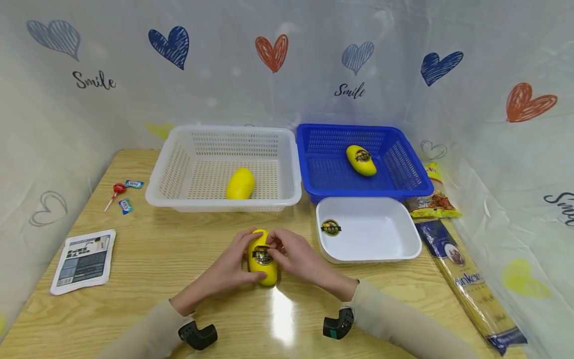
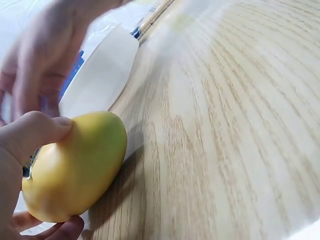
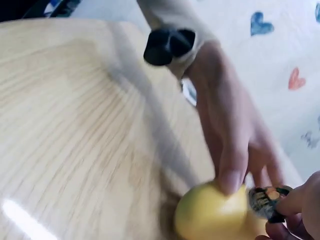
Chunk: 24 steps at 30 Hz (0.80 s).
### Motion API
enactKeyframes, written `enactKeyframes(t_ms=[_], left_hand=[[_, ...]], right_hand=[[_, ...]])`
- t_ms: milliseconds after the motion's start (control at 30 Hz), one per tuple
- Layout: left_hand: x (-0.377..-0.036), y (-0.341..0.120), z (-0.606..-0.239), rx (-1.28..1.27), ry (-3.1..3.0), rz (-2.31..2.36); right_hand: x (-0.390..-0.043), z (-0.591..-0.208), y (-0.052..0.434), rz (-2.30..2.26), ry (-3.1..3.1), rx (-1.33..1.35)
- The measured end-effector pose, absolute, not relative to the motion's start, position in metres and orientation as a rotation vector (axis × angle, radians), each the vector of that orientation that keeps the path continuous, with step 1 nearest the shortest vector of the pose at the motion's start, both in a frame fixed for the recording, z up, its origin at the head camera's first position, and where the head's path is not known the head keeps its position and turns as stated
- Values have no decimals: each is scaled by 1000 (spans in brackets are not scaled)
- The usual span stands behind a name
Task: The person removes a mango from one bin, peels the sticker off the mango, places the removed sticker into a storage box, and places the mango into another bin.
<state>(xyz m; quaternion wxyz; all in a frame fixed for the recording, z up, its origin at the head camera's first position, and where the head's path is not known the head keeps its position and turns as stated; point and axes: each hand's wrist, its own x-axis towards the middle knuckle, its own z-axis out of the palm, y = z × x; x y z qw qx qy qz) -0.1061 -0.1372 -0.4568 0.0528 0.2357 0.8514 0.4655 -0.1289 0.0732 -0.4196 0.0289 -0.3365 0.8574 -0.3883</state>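
A yellow mango (image 1: pixel 269 271) lies on the table, held by my left hand (image 1: pixel 230 264), its thumb at the near end and fingers along the far side. My right hand (image 1: pixel 298 254) pinches the edge of a black-and-gold sticker (image 3: pixel 267 200) at the mango's side. In the right wrist view this sticker partly stands away from the skin. Another mango (image 1: pixel 240 184), no label showing, sits in the white basket (image 1: pixel 223 203). The blue basket (image 1: pixel 323 174) contains a mango (image 1: pixel 361 160) with a sticker. A similar sticker (image 1: pixel 331 227) clings to the white tray's (image 1: pixel 367 229) left inner side.
At the left lie a lollipop (image 1: pixel 119 188), two small candy packets (image 1: pixel 126 206) and a flat white package (image 1: pixel 85 262). Along the right edge are a yellow snack bag (image 1: pixel 434 199) and a long pasta pack (image 1: pixel 471 284). A printed curtain (image 1: pixel 309 65) stands behind the baskets.
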Motion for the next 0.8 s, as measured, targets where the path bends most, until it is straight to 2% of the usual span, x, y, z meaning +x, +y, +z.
enactKeyframes(t_ms=[167,367,533,800], left_hand=[[-107,-138,-456,705,2614,1402],[-108,-139,-456,665,2583,1392],[-108,-141,-455,652,2550,1390],[-109,-140,-453,669,2541,1361]], right_hand=[[-124,-386,81,-1333,2686,-1203],[-144,-356,126,-1475,2566,-828],[-175,-366,178,-1383,2497,-556],[-210,-399,248,-1128,2450,-408]])
